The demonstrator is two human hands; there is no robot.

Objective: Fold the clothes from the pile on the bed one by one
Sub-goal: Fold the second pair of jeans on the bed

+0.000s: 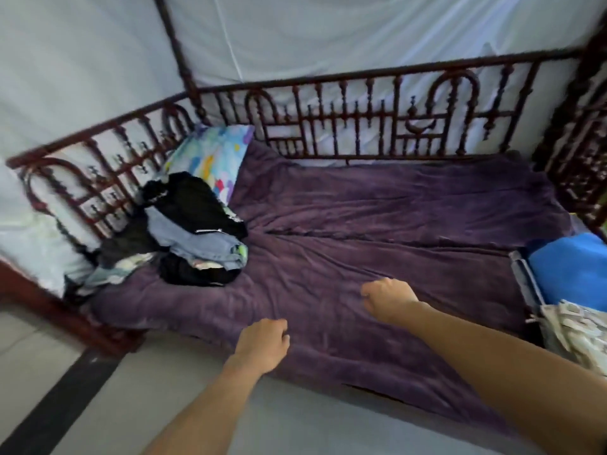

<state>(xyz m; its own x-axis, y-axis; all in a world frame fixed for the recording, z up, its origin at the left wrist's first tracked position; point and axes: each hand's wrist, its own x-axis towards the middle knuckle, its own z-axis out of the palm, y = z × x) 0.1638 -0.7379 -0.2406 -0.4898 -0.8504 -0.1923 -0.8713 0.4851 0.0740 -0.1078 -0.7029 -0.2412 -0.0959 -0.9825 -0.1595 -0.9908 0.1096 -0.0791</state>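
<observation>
The pile (184, 231) of clothes lay at the left of the frame, on the left end of the bed's purple blanket (377, 218), against the carved rail (361, 116). A black garment (193, 201) sat on top, pale blue denim (203, 247) under it, and more dark and light pieces spilled toward the bed's lower left edge. A bright patterned pillow (213, 156) leaned on the rail just behind the pile, touching it.

Both bare forearms reached in from the bottom of the frame. The left hand (262, 343) was at lower centre, over the near edge of the blanket, seen from its back with the fingers curled in together; no garment was in it. The right hand (387, 298) was a little higher and to the right, over the wrinkled blanket, its fingers also curled under into a loose fist and holding no clothing. Whether either hand touched the blanket could not be told. Both were well apart from the pile.

At the right edge lay a blue cloth (571, 274), and below it a pale printed fabric (574, 333). White netting (328, 34) hung behind the rail. Grey floor (98, 405) filled the lower left.
</observation>
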